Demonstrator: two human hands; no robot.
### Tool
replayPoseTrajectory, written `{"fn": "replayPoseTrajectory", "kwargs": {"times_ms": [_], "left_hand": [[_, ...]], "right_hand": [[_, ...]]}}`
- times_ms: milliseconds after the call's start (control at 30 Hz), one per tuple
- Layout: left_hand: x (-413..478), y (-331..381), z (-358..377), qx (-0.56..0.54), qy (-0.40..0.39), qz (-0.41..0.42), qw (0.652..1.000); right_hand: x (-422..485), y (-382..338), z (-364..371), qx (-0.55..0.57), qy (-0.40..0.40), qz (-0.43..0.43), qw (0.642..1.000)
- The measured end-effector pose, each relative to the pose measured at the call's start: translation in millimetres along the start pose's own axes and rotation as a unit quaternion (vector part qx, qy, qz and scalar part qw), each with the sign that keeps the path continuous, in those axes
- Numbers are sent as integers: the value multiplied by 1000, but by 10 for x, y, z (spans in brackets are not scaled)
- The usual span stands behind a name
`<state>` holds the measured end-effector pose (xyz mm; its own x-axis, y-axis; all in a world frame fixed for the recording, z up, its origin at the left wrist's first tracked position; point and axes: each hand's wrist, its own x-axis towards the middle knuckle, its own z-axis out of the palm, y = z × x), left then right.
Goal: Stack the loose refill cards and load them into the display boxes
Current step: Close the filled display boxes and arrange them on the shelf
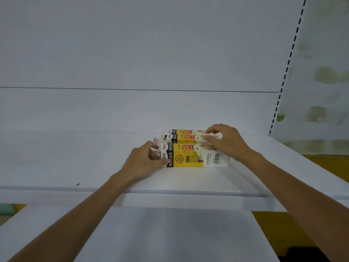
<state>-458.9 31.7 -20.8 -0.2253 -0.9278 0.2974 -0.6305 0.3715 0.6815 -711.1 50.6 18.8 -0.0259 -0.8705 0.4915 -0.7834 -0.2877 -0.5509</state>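
Head view shows three yellow display boxes lying in a row on a white shelf (75,157), one behind another. The right hand (224,140) is blurred, so its fingers (211,132) are hard to read: they curl down over the right ends of the middle display box (185,138) and the far display box (181,131), hiding those ends, and whether they grip anything cannot be told. The left hand (145,161) holds the left end of the near display box (194,156), thumb along its front lower corner and bent fingers against the end face. That box's printed front and barcode lie to the right of these fingers. What the boxes contain is not visible. Behind the fingertips rises a white back panel (132,44); far to the right of the right fingers runs a slotted upright (289,61). Below both wrists a lower shelf (170,233) is cut off by the frame, as are both forearms.
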Motion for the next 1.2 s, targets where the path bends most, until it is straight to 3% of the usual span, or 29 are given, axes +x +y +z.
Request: {"fn": "replayPoseTrajectory", "kwargs": {"times_ms": [267,800,933,1100,1200], "left_hand": [[172,-9,7,-27,-60,51,997],[281,1,3,22,-119,70,990],[259,-7,-20,59,-125,88,987],[324,-6,-319,-46,30,44,998],[363,-34,-477,-69,98,44,992]], "right_hand": [[336,-63,153,-46,-137,9,989],[855,-211,385,-105,-267,4,958],[866,-253,455,-91,-239,10,967],[854,-425,410,-79,-160,-17,984],[863,-599,415,-87,-67,-64,992]]}}
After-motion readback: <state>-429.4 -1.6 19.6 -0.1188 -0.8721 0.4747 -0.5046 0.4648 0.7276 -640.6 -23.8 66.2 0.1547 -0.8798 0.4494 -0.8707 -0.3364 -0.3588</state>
